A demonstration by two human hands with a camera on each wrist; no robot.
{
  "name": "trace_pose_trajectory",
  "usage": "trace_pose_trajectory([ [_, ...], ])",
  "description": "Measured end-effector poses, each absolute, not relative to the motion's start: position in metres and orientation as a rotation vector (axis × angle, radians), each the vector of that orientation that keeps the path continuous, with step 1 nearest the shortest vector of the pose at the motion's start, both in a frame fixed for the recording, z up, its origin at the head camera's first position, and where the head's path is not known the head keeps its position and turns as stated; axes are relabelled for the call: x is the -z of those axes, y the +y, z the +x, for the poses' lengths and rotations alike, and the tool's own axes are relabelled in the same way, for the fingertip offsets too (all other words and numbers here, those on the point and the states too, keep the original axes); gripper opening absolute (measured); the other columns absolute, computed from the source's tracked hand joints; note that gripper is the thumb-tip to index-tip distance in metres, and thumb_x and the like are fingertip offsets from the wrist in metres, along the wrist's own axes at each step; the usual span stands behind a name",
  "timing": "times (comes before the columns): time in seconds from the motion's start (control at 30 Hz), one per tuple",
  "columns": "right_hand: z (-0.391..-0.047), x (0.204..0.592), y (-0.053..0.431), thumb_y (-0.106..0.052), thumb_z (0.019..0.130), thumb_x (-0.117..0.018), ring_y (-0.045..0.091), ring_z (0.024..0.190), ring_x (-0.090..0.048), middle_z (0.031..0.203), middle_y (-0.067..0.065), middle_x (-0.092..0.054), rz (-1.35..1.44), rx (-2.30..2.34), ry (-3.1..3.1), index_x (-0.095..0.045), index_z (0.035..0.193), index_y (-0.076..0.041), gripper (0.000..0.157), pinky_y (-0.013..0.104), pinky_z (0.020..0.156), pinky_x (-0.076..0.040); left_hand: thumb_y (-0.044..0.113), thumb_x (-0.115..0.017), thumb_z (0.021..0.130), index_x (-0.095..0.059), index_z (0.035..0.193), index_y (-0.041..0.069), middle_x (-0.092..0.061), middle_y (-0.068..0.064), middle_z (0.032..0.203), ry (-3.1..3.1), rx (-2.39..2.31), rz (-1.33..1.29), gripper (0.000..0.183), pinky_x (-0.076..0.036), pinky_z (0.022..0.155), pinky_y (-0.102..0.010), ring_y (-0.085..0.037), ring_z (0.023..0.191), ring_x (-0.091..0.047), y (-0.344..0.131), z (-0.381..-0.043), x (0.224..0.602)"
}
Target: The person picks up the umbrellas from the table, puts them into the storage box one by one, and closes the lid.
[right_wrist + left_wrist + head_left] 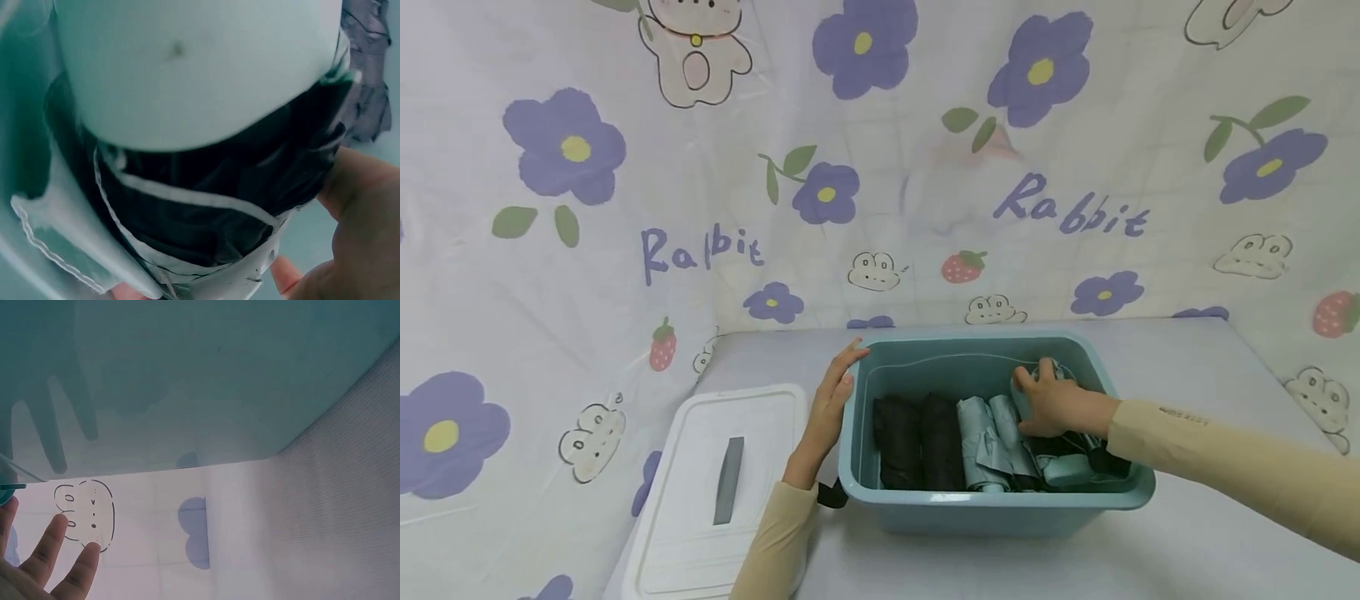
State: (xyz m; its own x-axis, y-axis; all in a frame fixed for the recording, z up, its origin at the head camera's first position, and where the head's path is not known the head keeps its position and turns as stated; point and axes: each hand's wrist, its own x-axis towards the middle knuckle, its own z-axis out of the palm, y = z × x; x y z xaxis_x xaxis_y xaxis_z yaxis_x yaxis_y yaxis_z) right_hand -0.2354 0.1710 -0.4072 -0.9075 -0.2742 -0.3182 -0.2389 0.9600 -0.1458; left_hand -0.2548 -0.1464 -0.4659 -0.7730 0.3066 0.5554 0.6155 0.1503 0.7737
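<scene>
A blue-green plastic bin (pixel 992 499) stands on the table with a row of folded umbrellas inside. Two black umbrellas (pixel 897 442) lie side by side at its left. Two pale blue umbrellas (pixel 976 433) are in the middle. At the right end, my right hand (pixel 1058 407) grips another pale blue folded umbrella (pixel 200 75), its thumb and fingers around the sides; the right wrist view shows its pale end and dark folds close up. My left hand (pixel 826 410) rests on the bin's left rim, its fingers fairly straight.
A white lid (pixel 767 433) with a grey handle strip (pixel 728 481) lies left of the bin. Behind the table hangs a white cloth (pixel 910 167) printed with purple flowers and rabbits. A black strap or latch (pixel 832 494) sticks out beside the bin's left end.
</scene>
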Motion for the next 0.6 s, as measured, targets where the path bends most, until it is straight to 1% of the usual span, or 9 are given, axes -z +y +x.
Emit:
trace_pose_trajectory([
  [0.13,-0.231,0.417,0.172,-0.024,0.083,-0.068,0.020,0.048,-0.041,0.110,0.032,-0.029,-0.395,0.139,2.781,-0.034,0.110,-0.004,0.048,0.032,0.048,-0.037,-0.002,-0.029,0.095,-0.040,0.135,-0.005,-0.026,-0.025,0.147,-2.173,1.669,-0.902,0.042,-0.018,0.101,-0.068,-0.038,0.138,-0.021,-0.146,-0.257,0.471],
  [0.23,-0.231,0.421,0.172,-0.026,0.082,-0.068,0.020,0.048,-0.042,0.111,0.033,-0.029,-0.412,0.097,2.805,-0.035,0.109,-0.004,0.048,0.032,0.048,-0.038,0.001,-0.029,0.096,-0.041,0.137,0.002,-0.027,-0.018,0.149,-2.181,1.668,-0.889,0.042,-0.018,0.102,-0.067,-0.031,0.140,-0.021,-0.148,-0.264,0.482],
  [0.3,-0.231,0.422,0.171,-0.028,0.082,-0.069,0.020,0.048,-0.042,0.111,0.033,-0.030,-0.430,0.056,2.820,-0.035,0.108,-0.004,0.049,0.032,0.047,-0.039,0.007,-0.029,0.098,-0.041,0.138,0.007,-0.027,-0.012,0.151,-2.185,1.662,-0.878,0.042,-0.019,0.103,-0.066,-0.026,0.140,-0.021,-0.149,-0.269,0.489],
  [0.4,-0.231,0.424,0.171,-0.030,0.081,-0.070,0.020,0.051,-0.042,0.111,0.034,-0.031,-0.473,-0.016,2.841,-0.036,0.108,-0.003,0.051,0.032,0.046,-0.040,0.018,-0.029,0.100,-0.041,0.138,0.012,-0.027,-0.006,0.151,-2.175,1.649,-0.875,0.040,-0.020,0.103,-0.065,-0.022,0.140,-0.022,-0.150,-0.274,0.497],
  [0.5,-0.231,0.426,0.171,-0.032,0.080,-0.071,0.020,0.053,-0.043,0.109,0.034,-0.032,-0.510,-0.076,2.866,-0.035,0.107,-0.002,0.054,0.032,0.045,-0.043,0.028,-0.028,0.101,-0.041,0.138,0.014,-0.028,-0.005,0.151,-2.156,1.649,-0.880,0.042,-0.020,0.104,-0.065,-0.022,0.140,-0.022,-0.150,-0.276,0.500],
  [0.6,-0.231,0.427,0.170,-0.033,0.079,-0.072,0.020,0.053,-0.043,0.108,0.034,-0.033,-0.523,-0.099,2.882,-0.035,0.107,-0.001,0.056,0.032,0.045,-0.044,0.035,-0.028,0.101,-0.042,0.138,0.015,-0.028,-0.004,0.151,-2.154,1.645,-0.873,0.045,-0.020,0.104,-0.063,-0.021,0.140,-0.023,-0.150,-0.276,0.499],
])
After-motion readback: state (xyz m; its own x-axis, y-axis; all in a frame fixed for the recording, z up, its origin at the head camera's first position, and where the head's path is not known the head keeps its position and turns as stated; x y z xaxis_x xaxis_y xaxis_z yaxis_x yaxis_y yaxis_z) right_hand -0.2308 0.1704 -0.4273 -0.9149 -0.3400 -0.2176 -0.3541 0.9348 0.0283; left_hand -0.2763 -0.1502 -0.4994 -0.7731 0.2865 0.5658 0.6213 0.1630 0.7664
